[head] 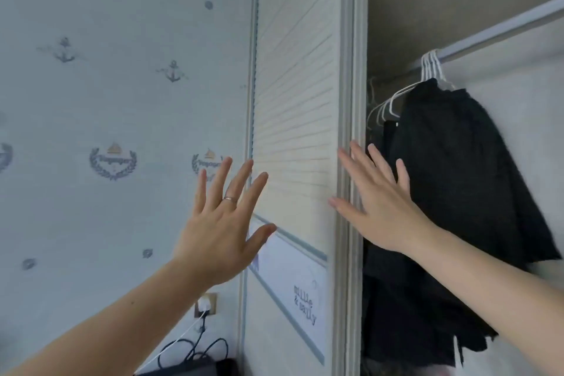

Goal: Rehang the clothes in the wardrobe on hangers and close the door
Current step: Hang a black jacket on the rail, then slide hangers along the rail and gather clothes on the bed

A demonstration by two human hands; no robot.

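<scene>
Hands both up and spread wide, holding nothing. Left hand (219, 223) with fingers fanned, ring (230, 199) on one finger, tips over the left edge of the slatted wardrobe door (293, 101); hard to say whether touching. Right hand (384, 204) flat across the door's right edge, fingers lying on the frame strip, palm in front of the opening. Black clothes (457, 177) just behind that hand, hanging from white hangers (393, 101) on the rail (503, 27), lower hems lost in shadow and crossed by the forearm. More hangers deeper in, blurred, count unclear. Wardrobe open on the right, wide gap beside the door's edge. Door bottom out of frame. Down left, wall socket (206, 304) and dark cables (195, 351), partly cropped at the bottom.
</scene>
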